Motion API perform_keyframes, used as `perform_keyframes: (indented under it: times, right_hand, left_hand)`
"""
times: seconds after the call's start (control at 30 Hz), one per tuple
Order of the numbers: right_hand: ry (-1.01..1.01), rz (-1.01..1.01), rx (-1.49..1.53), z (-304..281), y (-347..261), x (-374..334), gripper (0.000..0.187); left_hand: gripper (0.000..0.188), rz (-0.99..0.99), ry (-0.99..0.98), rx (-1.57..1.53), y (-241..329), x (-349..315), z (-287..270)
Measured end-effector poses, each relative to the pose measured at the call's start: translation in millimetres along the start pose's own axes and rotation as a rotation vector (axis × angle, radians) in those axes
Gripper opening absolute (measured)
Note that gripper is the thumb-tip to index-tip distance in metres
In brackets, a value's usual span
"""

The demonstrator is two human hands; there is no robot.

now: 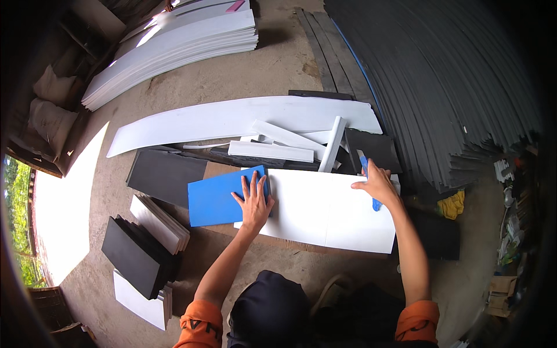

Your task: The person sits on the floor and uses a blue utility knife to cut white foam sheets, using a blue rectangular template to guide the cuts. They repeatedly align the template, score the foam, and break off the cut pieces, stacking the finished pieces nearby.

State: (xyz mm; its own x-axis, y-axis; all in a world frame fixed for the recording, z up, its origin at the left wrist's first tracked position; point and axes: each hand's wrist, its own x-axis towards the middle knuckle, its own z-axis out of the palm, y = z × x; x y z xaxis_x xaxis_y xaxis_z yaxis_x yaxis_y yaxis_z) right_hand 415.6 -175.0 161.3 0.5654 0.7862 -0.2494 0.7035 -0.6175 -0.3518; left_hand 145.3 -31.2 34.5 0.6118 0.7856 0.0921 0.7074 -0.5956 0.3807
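Note:
My left hand (pixel 254 200) lies flat, fingers spread, on the right end of a blue foam rectangle (pixel 217 200) where it overlaps a large white foam sheet (pixel 325 211). My right hand (pixel 377 184) grips a blue-handled utility knife (pixel 366 174), its blade pointing away from me at the white sheet's far right edge. The white sheet rests on a brown board on the floor in front of me.
White offcut strips (pixel 278 148) and a long curved white sheet (pixel 232 119) lie beyond. A tall stack of dark sheets (pixel 441 87) fills the right. Cut black and white pieces (pixel 145 243) are piled at left, a white sheet stack (pixel 174 46) at top left, a yellow cloth (pixel 452 204) at right.

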Motion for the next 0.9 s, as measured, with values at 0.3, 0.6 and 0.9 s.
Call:
perform_keyframes:
  times: [0.3, 0.6, 0.9]
  right_hand:
    - [0.448, -0.047, -0.228, -148, -12, -145, 0.041]
    - [0.747, -0.262, -0.207, -165, 1, -238, 0.050]
    - [1.156, -0.280, -0.074, -146, 19, -250, 0.055]
  left_hand:
    - [0.060, -0.022, -0.055, -0.244, 39, 21, -14]
    - [0.076, 0.869, 0.122, -0.082, 212, -12, -179]
    - [0.049, 0.912, 0.090, -0.076, 227, -53, -221]
